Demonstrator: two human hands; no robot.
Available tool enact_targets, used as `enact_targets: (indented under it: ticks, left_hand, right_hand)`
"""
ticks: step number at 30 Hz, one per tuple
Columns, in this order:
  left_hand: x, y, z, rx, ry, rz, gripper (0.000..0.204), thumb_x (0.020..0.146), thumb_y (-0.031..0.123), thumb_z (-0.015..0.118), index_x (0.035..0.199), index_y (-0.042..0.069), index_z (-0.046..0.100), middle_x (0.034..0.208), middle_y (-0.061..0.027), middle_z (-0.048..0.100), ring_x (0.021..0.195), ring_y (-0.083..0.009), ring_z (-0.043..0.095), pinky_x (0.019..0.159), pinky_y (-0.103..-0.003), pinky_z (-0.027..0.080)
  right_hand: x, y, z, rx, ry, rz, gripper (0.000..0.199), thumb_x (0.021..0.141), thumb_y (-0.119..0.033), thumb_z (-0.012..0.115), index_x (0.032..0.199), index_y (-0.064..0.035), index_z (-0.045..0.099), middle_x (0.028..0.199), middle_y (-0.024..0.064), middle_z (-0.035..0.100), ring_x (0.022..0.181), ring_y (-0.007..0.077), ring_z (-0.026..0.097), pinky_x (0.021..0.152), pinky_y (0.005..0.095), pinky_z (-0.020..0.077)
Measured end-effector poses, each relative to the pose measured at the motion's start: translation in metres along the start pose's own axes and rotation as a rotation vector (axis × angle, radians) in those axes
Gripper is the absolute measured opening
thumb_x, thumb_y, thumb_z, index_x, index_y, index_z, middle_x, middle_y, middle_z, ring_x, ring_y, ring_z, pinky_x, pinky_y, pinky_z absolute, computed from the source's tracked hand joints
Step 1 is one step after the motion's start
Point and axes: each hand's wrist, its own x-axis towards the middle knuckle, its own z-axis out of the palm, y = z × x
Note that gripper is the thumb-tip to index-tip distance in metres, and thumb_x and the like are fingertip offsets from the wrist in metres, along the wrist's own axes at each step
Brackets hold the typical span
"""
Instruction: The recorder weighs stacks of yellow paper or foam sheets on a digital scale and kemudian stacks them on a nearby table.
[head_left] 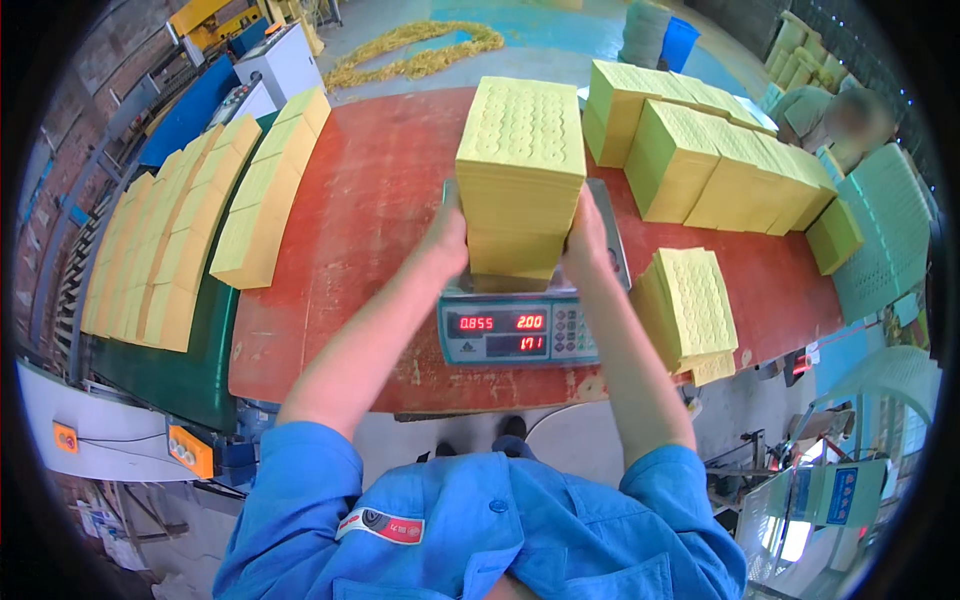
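A tall stack of yellow paper (pixel 520 215), its top sheet punched with rows of curved marks, stands upright over the pan of a digital scale (pixel 465 347). My left hand (pixel 446 238) presses against its left side, and my right hand (pixel 588 238) clasps the right side. The fingers of both hands are partly hidden behind the paper. Red digits glow on the scale's front panel. Whether the stack rests fully on the pan or is slightly raised, I cannot tell. To the right of the scale lies a smaller, uneven pile of yellow paper (pixel 688 308).
Rows of yellow paper blocks (pixel 735 170) line the red table's (pixel 340 200) far right. More blocks (pixel 165 245) sit at left, some on a green conveyor belt (pixel 150 385). A person (pixel 835 120) is at the far right. Yellow strips (pixel 410 60) lie on the floor beyond.
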Motion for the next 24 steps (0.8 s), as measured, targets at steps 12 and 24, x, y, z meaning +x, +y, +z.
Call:
enact_targets:
  ticks: [12,24]
  left_hand:
    - [0.000,-0.023,0.010,0.004,0.196,0.177,0.066,0.100,0.054,0.043,0.145,0.006,0.040,0.144,-0.0095,0.046,0.129,-0.0181,0.047,0.103,-0.037,0.041]
    - [-0.254,-0.037,-0.092,0.153,0.345,-0.120,0.047,0.102,0.036,0.042,0.128,-0.002,0.053,0.119,-0.0190,0.064,0.106,-0.0273,0.064,0.091,-0.039,0.050]
  right_hand:
    - [0.009,0.007,-0.007,-0.040,0.136,-0.205,0.042,0.100,-0.031,0.049,0.130,-0.0028,0.056,0.126,0.0090,0.058,0.116,0.0173,0.053,0.099,0.0328,0.0405]
    - [-0.234,0.017,-0.083,-0.200,0.015,0.004,0.024,0.096,-0.004,0.046,0.113,0.0030,0.061,0.108,0.0100,0.066,0.100,0.0168,0.061,0.089,0.0303,0.0477]
